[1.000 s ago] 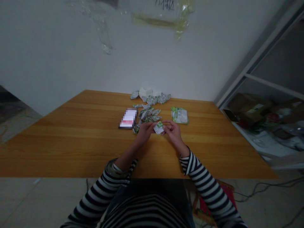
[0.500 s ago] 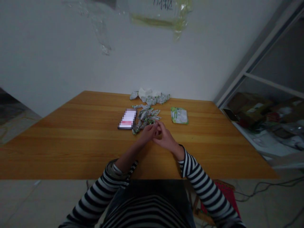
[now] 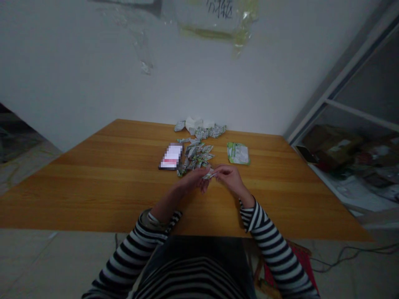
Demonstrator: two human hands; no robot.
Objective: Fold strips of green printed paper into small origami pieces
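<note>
Oak-toned wooden table (image 3: 93,187), read left to right. A phone (image 3: 170,157), screen blurred, lies flat at the left. Just right of it sits a heap of small folded green-and-white wrappers (image 3: 195,156), with a second heap (image 3: 205,131) around crumpled white paper (image 3: 195,123) farther off, at the far table edge. My left hand (image 3: 193,180) is closed, its fingertips on one end of a small folded packet (image 3: 209,175). My right hand (image 3: 230,178) pinches the other end. The hands have parted from their clasp of half a second ago, exposing the packet between them, near the heap. Well right lies a flat green-and-white sachet (image 3: 238,153).
</note>
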